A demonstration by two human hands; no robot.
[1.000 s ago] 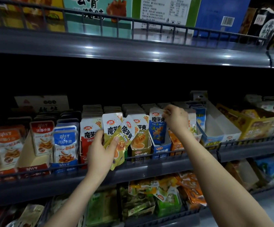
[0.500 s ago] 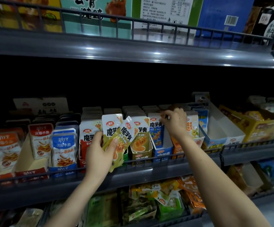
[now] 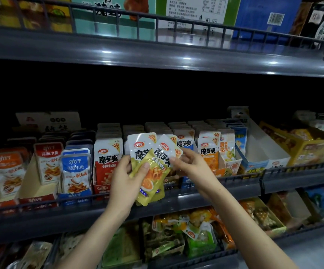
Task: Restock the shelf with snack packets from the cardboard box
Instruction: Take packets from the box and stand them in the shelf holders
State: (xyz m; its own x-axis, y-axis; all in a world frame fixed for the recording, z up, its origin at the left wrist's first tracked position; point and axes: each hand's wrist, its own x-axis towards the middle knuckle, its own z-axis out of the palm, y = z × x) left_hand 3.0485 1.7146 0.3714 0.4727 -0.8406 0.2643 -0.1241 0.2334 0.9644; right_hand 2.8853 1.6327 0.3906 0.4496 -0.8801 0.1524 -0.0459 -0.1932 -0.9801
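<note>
The left grip (image 3: 124, 183) clasps a small fan of packets (image 3: 153, 171) just in front of the shelf (image 3: 60, 216), thumb lying across their yellow faces. The right grip (image 3: 194, 166) pinches the white edge of the uppermost one. They look light, limp and glossy, probably slippery film with flat sealed rims, so the stiffer seal is the place to hold. Full card trays (image 3: 103, 189) stand behind.

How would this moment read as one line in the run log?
left hand: holds yellow packets before shelf | right hand: pinches tilted top packet | placement: not yet done
</note>
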